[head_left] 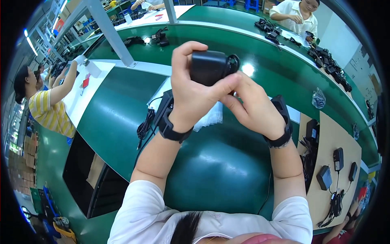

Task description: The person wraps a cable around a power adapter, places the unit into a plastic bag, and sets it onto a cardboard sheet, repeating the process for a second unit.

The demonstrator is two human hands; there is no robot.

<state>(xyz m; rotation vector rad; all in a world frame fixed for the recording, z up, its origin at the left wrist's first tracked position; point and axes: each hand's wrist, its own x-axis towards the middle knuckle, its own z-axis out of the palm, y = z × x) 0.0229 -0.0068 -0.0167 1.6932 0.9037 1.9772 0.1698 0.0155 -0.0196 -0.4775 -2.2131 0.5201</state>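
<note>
I hold a black cylindrical device (209, 66) up over the green work surface (211, 162). My left hand (191, 87) wraps round its left side, thumb and fingers closed on the body. My right hand (250, 103) pinches its right end, where a round dark ring shows. Both wrists wear black bands. Below the hands lie clear plastic bags (209, 116) and a black adapter with a coiled cable (152, 120).
Black power adapters (337, 160) lie on a brown board at the right. More black adapters (329, 63) lie along the far green belt, where a person in white (294, 12) sits. A person in a yellow striped top (46, 107) works at the left beside a white sheet (87, 87).
</note>
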